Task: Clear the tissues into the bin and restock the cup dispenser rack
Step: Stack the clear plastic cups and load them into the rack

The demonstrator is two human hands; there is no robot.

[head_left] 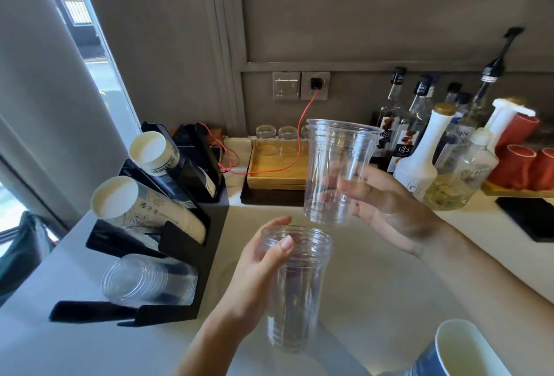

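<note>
The clear cup I hold in my right hand sits upright in the air, mouth up, its base hanging just above and slightly right of the rim of the clear cup stack in my left hand. Both run roughly vertical on their long axes, though the stack leans a little toward me at the bottom. Right grip: fingers curled round the lower half of the single cup. Left grip: thumb and fingers wrapped round the upper part of the stack, above the worktop.

The relation that matters, as I judge it: the single cup's base must line up over the stack's open mouth, so the right hand needs a small shift left and down to nest it.

The cup dispenser rack stands well to the left, nearer my left hand. Its bottom slot holds clear cups lying on their side, mouths toward me; the two slots above carry paper cups. The joined stack should go in sideways there.

I see no tissues or bin. A blue paper cup sits at lower right.
</note>
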